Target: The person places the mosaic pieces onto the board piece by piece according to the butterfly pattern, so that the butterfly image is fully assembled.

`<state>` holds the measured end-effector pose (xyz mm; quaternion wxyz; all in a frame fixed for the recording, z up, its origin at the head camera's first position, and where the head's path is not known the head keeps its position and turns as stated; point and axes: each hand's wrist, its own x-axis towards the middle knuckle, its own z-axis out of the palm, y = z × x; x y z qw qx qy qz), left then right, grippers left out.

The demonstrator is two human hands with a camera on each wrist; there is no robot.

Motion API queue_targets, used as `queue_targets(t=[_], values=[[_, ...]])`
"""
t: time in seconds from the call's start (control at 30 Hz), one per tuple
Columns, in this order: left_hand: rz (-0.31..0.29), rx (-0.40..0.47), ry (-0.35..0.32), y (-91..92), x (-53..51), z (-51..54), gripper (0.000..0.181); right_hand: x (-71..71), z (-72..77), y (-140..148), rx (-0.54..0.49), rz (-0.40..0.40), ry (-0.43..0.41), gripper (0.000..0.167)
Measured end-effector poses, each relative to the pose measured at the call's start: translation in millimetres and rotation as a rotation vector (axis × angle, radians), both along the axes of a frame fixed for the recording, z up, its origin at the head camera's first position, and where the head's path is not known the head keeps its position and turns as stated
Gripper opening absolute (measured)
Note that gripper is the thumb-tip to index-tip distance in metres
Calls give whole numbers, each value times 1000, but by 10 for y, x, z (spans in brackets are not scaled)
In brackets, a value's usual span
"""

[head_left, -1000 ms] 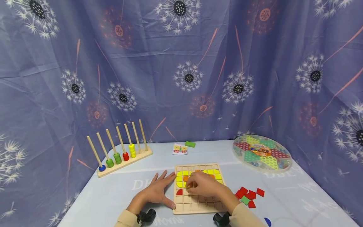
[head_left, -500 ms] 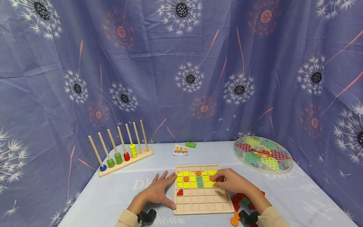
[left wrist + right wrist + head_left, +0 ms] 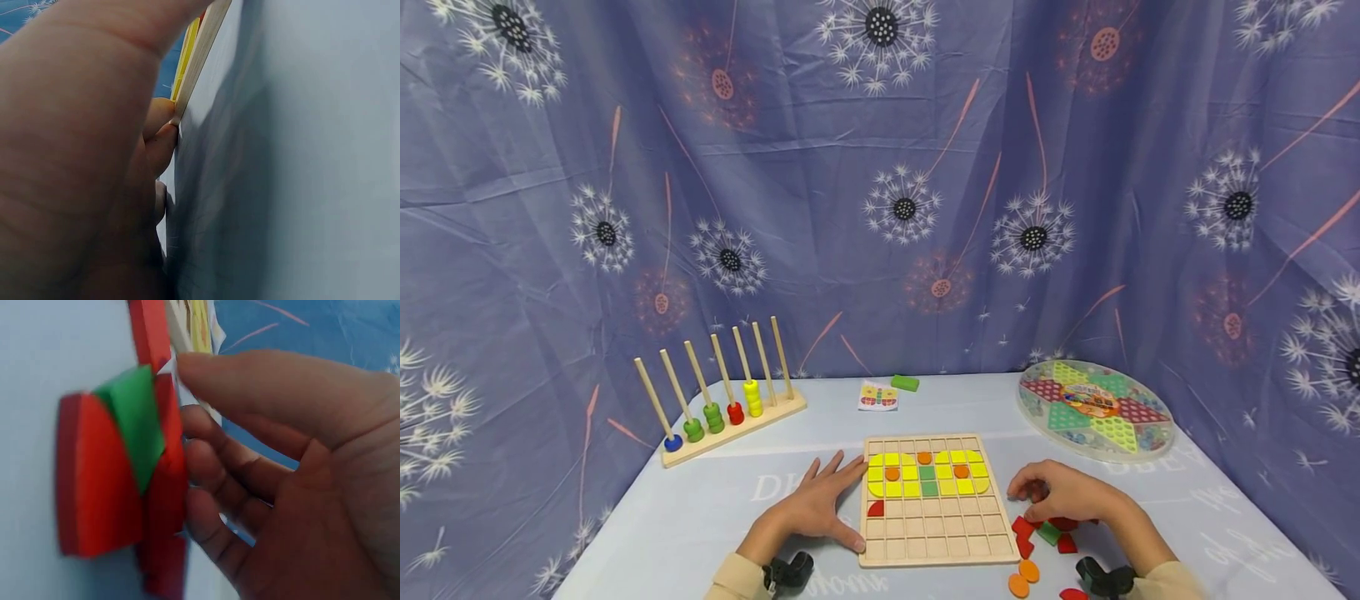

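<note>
A wooden grid board (image 3: 942, 547) lies flat, with yellow pieces (image 3: 892, 488), two green squares (image 3: 927, 474), orange discs (image 3: 961, 472) and one red quarter-round piece (image 3: 876, 508) set in its cells. My left hand (image 3: 812, 504) spreads its fingers along the board's left edge, thumb and fingertips touching it. Right of the board, my right hand (image 3: 1067, 490) hovers by a small pile of red pieces (image 3: 103, 487) with a green piece (image 3: 134, 425) on it. Its fingers bend loosely and nothing shows between thumb and fingers.
Two loose orange discs (image 3: 1018, 585) lie near the board's lower right corner. A picture card (image 3: 878, 397) and a green block (image 3: 905, 382) sit behind the board. A peg stand with rings (image 3: 730, 432) is at left, a round Chinese checkers board (image 3: 1093, 408) at right.
My right hand has moved right, off the board to the loose pieces. A yellow corner piece now shows at the right yellow shape's lower right. My left hand stays put.
</note>
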<state>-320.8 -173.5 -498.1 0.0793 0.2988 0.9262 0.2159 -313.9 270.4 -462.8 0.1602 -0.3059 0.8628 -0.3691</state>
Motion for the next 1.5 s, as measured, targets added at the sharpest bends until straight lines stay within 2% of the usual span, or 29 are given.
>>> queue_targets(t=[0.1, 0.33, 0.4, 0.6, 0.77, 1.0, 1.2, 1.33, 1.5], values=[[-4, 2, 2, 2, -6, 7, 121, -1, -40, 50, 20, -18, -16, 24], [-2, -7, 12, 9, -10, 6, 121, -25, -111, 73, 69, -99, 104, 16], [-3, -8, 11, 9, -8, 5, 121, -25, -124, 94, 62, -91, 116, 16], [-1, -2, 13, 6, 2, 23, 121, -13, -128, 185, -17, 14, 86, 26], [-7, 3, 13, 6, 10, 34, 120, -18, -128, 168, -3, -20, 131, 22], [-9, 7, 6, 6, 17, 24, 120, -23, -118, 63, 65, -140, 136, 21], [1, 0, 7, -4, 4, 29, 120, -51, -98, -77, 49, -215, 189, 20], [1, -10, 11, -9, -3, 15, 120, -55, -91, -223, 35, -201, 242, 20], [-5, -5, 5, 1, -4, 7, 120, -57, -82, -464, 24, -139, 245, 25]])
